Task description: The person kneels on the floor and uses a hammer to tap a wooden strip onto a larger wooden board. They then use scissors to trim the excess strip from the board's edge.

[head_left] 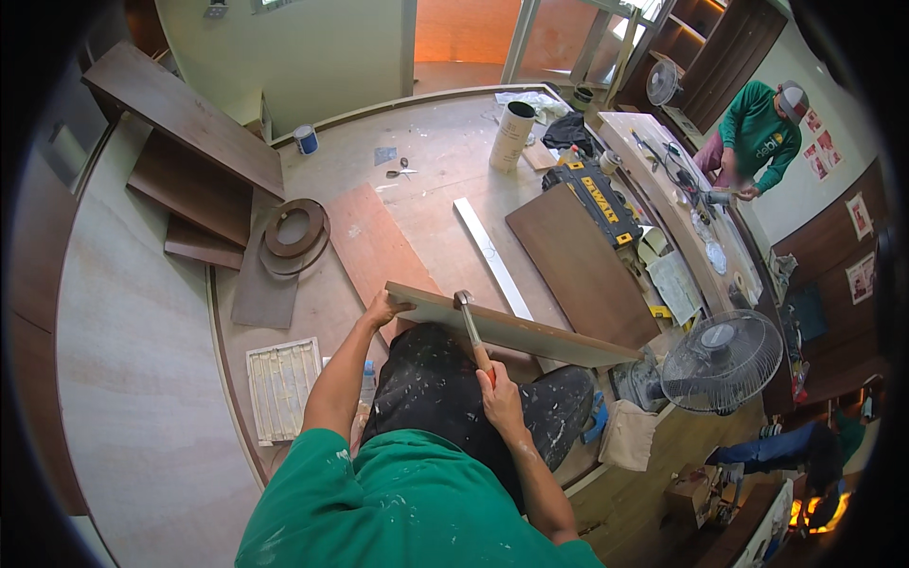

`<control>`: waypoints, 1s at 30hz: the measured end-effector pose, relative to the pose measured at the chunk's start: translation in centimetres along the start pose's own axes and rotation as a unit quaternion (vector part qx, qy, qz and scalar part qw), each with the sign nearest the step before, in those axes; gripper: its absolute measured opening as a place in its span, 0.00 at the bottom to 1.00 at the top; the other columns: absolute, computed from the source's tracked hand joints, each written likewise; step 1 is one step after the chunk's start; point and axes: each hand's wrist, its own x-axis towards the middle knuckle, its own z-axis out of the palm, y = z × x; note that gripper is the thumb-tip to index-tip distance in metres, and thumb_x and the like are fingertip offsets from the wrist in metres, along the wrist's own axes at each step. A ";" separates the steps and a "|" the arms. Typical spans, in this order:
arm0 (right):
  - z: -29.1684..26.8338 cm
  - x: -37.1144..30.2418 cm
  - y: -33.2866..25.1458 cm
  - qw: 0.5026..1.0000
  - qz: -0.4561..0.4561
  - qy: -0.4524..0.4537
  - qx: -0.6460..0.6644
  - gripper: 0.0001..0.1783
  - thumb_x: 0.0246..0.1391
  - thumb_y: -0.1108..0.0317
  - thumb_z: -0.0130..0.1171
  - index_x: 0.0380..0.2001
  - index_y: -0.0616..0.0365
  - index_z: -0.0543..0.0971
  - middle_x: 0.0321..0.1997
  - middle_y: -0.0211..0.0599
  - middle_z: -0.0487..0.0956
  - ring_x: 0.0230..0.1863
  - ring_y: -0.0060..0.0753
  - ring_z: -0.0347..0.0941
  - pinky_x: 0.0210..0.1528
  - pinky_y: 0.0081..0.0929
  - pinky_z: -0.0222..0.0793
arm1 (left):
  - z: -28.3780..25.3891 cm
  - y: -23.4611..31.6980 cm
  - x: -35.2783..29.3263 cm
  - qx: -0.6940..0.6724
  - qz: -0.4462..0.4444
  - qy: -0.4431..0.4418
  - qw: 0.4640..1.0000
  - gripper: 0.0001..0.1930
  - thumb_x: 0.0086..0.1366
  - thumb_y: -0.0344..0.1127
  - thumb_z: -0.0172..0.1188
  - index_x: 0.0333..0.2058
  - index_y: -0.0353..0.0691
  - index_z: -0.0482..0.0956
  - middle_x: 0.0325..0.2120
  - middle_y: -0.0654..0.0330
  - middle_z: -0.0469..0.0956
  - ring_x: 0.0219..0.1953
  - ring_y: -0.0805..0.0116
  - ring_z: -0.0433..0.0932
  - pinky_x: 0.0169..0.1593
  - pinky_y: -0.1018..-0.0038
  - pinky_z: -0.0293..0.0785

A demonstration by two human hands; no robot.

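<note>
With its fingers wrapped over the end, my left hand (384, 310) grips a long narrow board (540, 333) that stands on edge across my lap. My right hand (503, 405) is closed round the handle of a hammer (480, 352). The hammer's metal head is at the board's upper edge, a short way from my left hand; whether it touches the board I cannot tell. Beyond the board lie a reddish plywood panel (379, 241), a white strip (490, 256) and a dark brown panel (578, 265).
A standing fan (721, 363) is close on my right. Rolls of brown edging (294, 229) and a white slatted frame (283, 390) lie to the left. Scissors (401, 169), a cardboard tube (512, 135) and a black-yellow toolbox (598, 202) sit farther off. Another person (763, 133) works at a bench.
</note>
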 end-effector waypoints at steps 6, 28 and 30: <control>-1.0 -0.8 -0.1 1.000 0.005 0.023 0.011 0.18 0.72 0.54 0.54 0.53 0.57 0.73 0.28 0.59 0.80 0.34 0.67 0.80 0.33 0.53 0.72 | -0.5 1.0 0.4 0.027 -0.011 0.011 1.000 0.19 0.57 0.34 0.77 0.46 0.36 0.84 0.43 0.59 0.86 0.47 0.66 0.81 0.53 0.67 0.76; -2.8 -1.6 1.3 0.996 0.043 0.072 0.027 0.18 0.70 0.55 0.56 0.51 0.59 0.75 0.30 0.60 0.79 0.36 0.68 0.79 0.34 0.52 0.72 | -0.4 1.3 0.8 0.037 0.009 0.022 0.999 0.18 0.56 0.31 0.77 0.44 0.35 0.84 0.38 0.60 0.86 0.41 0.68 0.82 0.48 0.69 0.79; -3.2 -1.9 1.1 0.995 0.054 0.074 0.033 0.18 0.71 0.55 0.56 0.51 0.60 0.75 0.28 0.59 0.79 0.33 0.66 0.80 0.33 0.50 0.72 | -0.1 1.3 0.6 0.028 0.028 0.029 0.999 0.18 0.56 0.31 0.77 0.45 0.35 0.84 0.39 0.60 0.86 0.42 0.68 0.82 0.48 0.69 0.79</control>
